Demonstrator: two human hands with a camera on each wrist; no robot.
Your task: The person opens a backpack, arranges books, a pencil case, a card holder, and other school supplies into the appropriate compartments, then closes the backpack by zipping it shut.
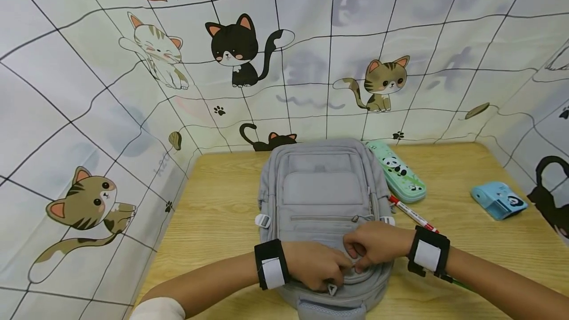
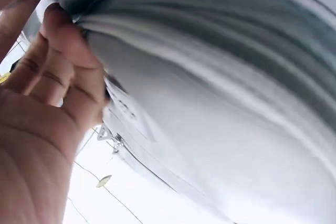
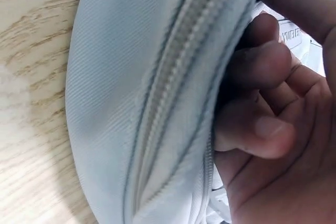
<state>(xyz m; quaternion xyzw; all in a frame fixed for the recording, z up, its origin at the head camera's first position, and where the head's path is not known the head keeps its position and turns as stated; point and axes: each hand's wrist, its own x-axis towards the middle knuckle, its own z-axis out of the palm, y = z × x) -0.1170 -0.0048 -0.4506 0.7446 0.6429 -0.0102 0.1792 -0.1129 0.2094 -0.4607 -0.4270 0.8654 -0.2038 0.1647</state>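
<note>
A grey backpack lies on its back, its front pockets facing up. Both hands meet over its lower front pocket. My left hand pinches the pocket's edge between thumb and bent fingers; the left wrist view shows the thumb against the fabric. Close beside it, my right hand pinches at the same seam with thumb and forefinger, and its other fingers curl by the zipper. Exactly what lies between the right fingertips is hidden. A triangular zipper pull hangs just below the left fingers.
The backpack rests on a wooden table. Right of it lie a green panda pencil case and a red-and-white marker. Farther right sits a small blue packet. A cat-print curtain surrounds the table's back and sides.
</note>
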